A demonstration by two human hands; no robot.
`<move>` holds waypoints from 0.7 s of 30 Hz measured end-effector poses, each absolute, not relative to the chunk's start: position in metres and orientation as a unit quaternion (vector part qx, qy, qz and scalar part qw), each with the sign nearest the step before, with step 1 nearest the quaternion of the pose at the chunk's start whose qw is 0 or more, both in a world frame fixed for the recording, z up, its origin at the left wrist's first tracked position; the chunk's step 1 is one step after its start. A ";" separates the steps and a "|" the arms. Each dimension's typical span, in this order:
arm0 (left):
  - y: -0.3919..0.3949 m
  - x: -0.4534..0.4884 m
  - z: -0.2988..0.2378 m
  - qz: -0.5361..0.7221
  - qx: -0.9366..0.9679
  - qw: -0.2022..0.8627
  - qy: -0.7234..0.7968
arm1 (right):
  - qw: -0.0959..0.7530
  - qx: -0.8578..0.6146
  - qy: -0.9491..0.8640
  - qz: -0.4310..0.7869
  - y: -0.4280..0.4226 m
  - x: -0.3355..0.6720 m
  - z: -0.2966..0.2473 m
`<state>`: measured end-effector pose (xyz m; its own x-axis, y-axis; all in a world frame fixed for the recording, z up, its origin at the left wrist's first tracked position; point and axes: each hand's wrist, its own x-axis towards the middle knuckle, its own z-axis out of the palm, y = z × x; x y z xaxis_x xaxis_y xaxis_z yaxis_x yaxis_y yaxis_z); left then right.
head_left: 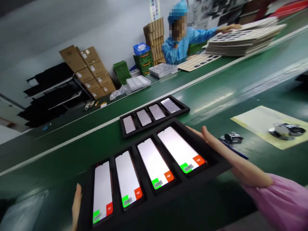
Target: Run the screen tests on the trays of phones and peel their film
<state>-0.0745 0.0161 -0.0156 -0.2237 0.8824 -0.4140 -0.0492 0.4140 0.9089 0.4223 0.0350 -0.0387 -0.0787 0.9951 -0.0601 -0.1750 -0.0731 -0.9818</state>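
Note:
Between my two hands is a black foam tray [178,185], tilted, its left end lower in view. Several lit smartphones [154,162] lie in its slots, screens up, each with a green and a red patch at the near end. My left hand [77,203] grips the tray's left edge; only part of it shows. My right hand [209,138] holds the right edge, thumb up along the side, other fingers hidden. Just beyond sits a second black tray [154,124] of phones with dimmer screens on the green belt.
A co-worker in blue [180,41] reaches over stacked card trays [243,41] across the belt [96,141]. At right, metal clamp-like pieces [232,138] and a yellow-edged sheet [257,118] lie on the surface. Cardboard boxes [91,70] and green crates [144,62] stand behind.

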 end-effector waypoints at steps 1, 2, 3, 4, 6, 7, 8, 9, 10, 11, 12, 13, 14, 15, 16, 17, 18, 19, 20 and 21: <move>0.017 -0.076 -0.028 0.452 0.301 0.533 0.649 | 0.511 -0.461 -0.451 0.568 0.036 0.425 -0.038; 0.017 -0.078 -0.039 0.466 0.283 0.532 0.648 | 0.513 -0.473 -0.447 0.559 0.036 0.426 -0.039; 0.016 -0.080 -0.048 0.477 0.266 0.532 0.647 | 0.513 -0.487 -0.446 0.548 0.035 0.425 -0.042; 0.015 -0.082 -0.056 0.486 0.250 0.533 0.646 | 0.510 -0.500 -0.449 0.537 0.033 0.424 -0.046; 0.015 -0.092 -0.060 0.500 0.224 0.538 0.641 | 0.496 -0.527 -0.466 0.508 0.028 0.421 -0.054; 0.016 -0.099 -0.056 0.490 0.250 0.529 0.646 | 0.485 -0.540 -0.482 0.491 0.025 0.421 -0.059; 0.020 -0.108 -0.049 0.477 0.283 0.514 0.654 | 0.472 -0.554 -0.501 0.469 0.022 0.422 -0.062; 0.025 -0.116 -0.038 0.430 0.368 0.485 0.667 | 0.457 -0.568 -0.523 0.442 0.020 0.424 -0.064; 0.031 -0.122 -0.025 0.367 0.477 0.414 0.682 | 0.440 -0.582 -0.547 0.410 0.019 0.428 -0.065; 0.039 -0.125 -0.010 0.351 0.506 0.387 0.686 | 0.423 -0.596 -0.572 0.373 0.020 0.432 -0.063; 0.047 -0.121 0.005 0.327 0.533 0.367 0.689 | 0.405 -0.606 -0.598 0.333 0.023 0.436 -0.058; 0.056 -0.111 0.019 0.312 0.557 0.329 0.696 | 0.386 -0.612 -0.625 0.292 0.029 0.439 -0.053; 0.064 -0.094 0.030 0.305 0.576 0.313 0.691 | 0.365 -0.613 -0.653 0.253 0.036 0.440 -0.046; 0.072 -0.070 0.039 0.281 0.623 0.302 0.665 | 0.342 -0.608 -0.683 0.218 0.045 0.440 -0.039; 0.079 -0.041 0.043 0.207 0.723 0.265 0.604 | 0.319 -0.598 -0.711 0.187 0.055 0.438 -0.033; 0.084 -0.009 0.045 0.145 0.794 0.243 0.538 | 0.294 -0.586 -0.737 0.163 0.066 0.434 -0.028; 0.089 0.023 0.043 0.102 0.840 0.213 0.489 | 0.270 -0.576 -0.758 0.143 0.076 0.429 -0.025; 0.092 0.052 0.038 0.074 0.867 0.165 0.465 | 0.251 -0.568 -0.774 0.124 0.084 0.424 -0.022; 0.095 0.076 0.032 0.061 0.875 0.111 0.468 | 0.235 -0.563 -0.785 0.106 0.091 0.419 -0.021; 0.097 0.094 0.026 0.053 0.877 0.077 0.472 | 0.222 -0.561 -0.793 0.088 0.095 0.415 -0.021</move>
<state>0.0937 0.0974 0.0262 0.5493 0.8353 0.0211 0.8190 -0.5432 0.1848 0.4152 0.0954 -0.0206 -0.2725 0.9283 0.2532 0.8501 0.3555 -0.3885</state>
